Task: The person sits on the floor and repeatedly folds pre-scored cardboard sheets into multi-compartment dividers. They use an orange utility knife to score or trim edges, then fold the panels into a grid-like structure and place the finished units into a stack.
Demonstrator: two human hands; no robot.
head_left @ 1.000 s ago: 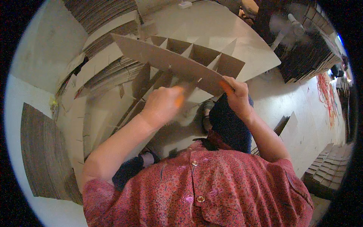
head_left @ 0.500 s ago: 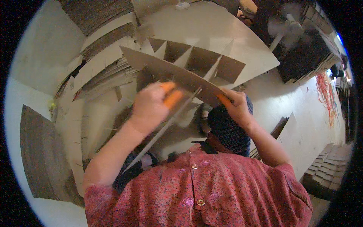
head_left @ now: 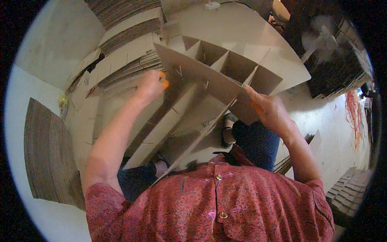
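A partly slotted-together cardboard divider [head_left: 205, 76] stands tilted in front of me, its crossing strips making open cells on the far side. My right hand [head_left: 269, 111] grips the right end of its long near board, thumb along the top edge. Toward my body run several cardboard strips [head_left: 167, 125] crossing that board, one reaching almost to my shirt. My left hand [head_left: 150, 88] is beside the board's left end, fingers curled; whether a strip edge is between them is hidden. Orange covers [head_left: 164, 81] wrap fingertips on the left hand; a bit of orange shows at the right.
Stacks of cardboard sheets [head_left: 133, 52] lie at the far left, and another stack [head_left: 48, 157] leans by the left wall. At the far right are a spinning fan [head_left: 320, 38], a dark stack [head_left: 338, 64] and hanging red strings [head_left: 352, 117]. Slotted pieces [head_left: 348, 189] lie lower right.
My left hand has drawn left, away from the middle of the long board, uncovering strips beneath. My right hand still holds the right end. The whole view has shifted slightly.
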